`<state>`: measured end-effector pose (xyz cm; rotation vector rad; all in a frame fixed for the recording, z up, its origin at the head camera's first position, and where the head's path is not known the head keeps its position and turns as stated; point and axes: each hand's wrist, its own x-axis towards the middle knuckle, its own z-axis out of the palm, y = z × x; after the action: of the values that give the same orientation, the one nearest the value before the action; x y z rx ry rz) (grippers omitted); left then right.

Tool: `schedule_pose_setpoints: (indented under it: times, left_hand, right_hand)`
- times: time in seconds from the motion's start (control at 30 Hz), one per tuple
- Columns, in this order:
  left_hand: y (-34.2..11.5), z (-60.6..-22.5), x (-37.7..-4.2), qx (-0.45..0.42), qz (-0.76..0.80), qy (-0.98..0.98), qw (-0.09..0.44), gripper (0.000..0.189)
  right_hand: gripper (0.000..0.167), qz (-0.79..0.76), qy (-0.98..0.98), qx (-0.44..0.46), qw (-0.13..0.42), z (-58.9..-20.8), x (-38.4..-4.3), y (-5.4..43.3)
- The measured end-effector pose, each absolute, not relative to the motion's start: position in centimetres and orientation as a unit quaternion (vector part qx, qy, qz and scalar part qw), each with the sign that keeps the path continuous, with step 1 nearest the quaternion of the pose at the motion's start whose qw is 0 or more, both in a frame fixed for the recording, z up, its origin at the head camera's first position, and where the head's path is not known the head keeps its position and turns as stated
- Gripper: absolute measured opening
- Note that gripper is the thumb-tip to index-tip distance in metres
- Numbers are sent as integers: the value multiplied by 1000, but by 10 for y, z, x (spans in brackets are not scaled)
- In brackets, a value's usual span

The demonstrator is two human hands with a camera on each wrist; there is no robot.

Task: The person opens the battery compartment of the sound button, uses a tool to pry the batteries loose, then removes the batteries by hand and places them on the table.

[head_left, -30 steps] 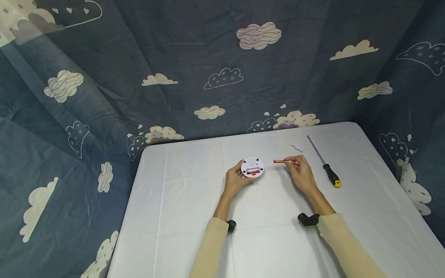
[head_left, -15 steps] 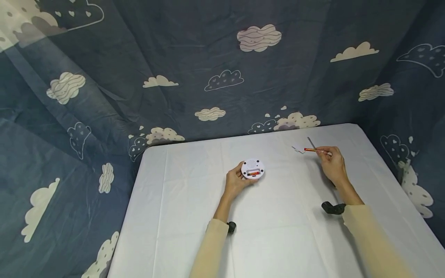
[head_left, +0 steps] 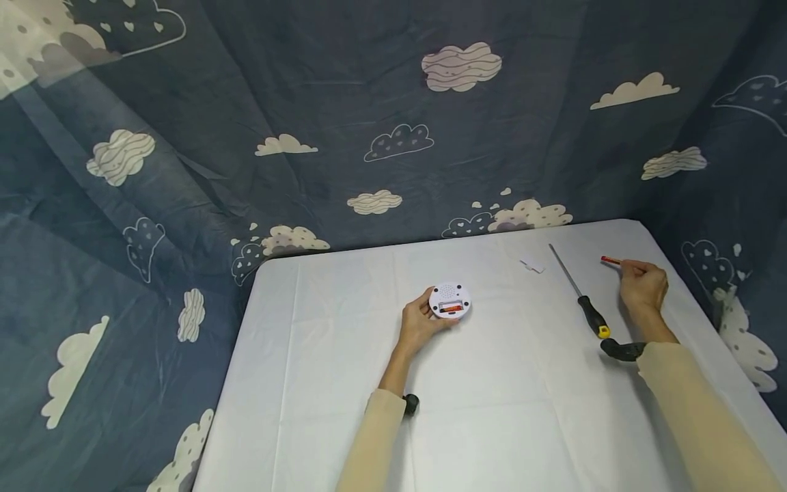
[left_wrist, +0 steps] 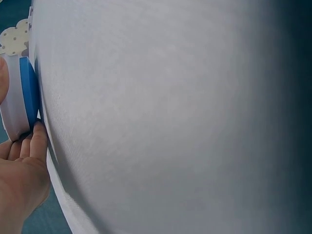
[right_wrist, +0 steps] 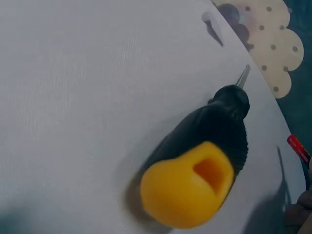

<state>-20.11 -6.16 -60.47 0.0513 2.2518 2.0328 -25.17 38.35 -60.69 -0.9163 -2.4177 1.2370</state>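
Note:
A round white device (head_left: 447, 292) sits in my left hand (head_left: 418, 326), fingers and thumb gripping its rim. Its underside faces up, with small speaker holes, dark round feet and an uncovered battery compartment holding a red battery (head_left: 451, 309). In the left wrist view the device (left_wrist: 13, 97) is edge-on, its blue side (left_wrist: 30, 92) against or close to the white tabletop. Over the right part of the table, my right hand (head_left: 644, 287) pinches another red battery (head_left: 610, 260), its end pointing left. In the right wrist view only that battery's tip (right_wrist: 296, 146) and some fingers (right_wrist: 300, 209) show.
A screwdriver (head_left: 592, 316) with a black-and-yellow handle lies just left of my right hand. Near the far edge lies a small white battery cover (head_left: 532, 266). The white table (head_left: 344, 355) ends at dark cloud-patterned cloth (head_left: 320, 89) behind and at the sides.
My right hand has moved right with the battery, from beside the device, across the screwdriver, to the table's right side. The left hand and device have stayed in place.

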Motion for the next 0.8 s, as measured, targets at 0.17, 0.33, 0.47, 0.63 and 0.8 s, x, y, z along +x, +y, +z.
schedule_pose_setpoints:
  times: [0.17, 0.33, 0.47, 0.63, 0.8]
  left_hand:
    - [-61, -605, -201, 21, 672, 739, 54, 92]
    - [-60, -603, -201, 26, 683, 728, 54, 91]
    - [-60, -602, -201, 22, 679, 732, 54, 90]
    - [-61, -600, -200, 24, 671, 739, 57, 91]
    - [-62, -600, -200, 16, 669, 741, 59, 92]
  right_hand:
    - [46, 436, -829, -327, 124, -608, -250, 385]
    - [45, 422, -839, -320, 126, -608, -247, 381]
    - [41, 402, -854, -308, 119, -610, -247, 377]
    - [39, 381, -867, -300, 115, -613, -248, 374]
    - [42, 392, -861, -300, 127, -615, -250, 372]
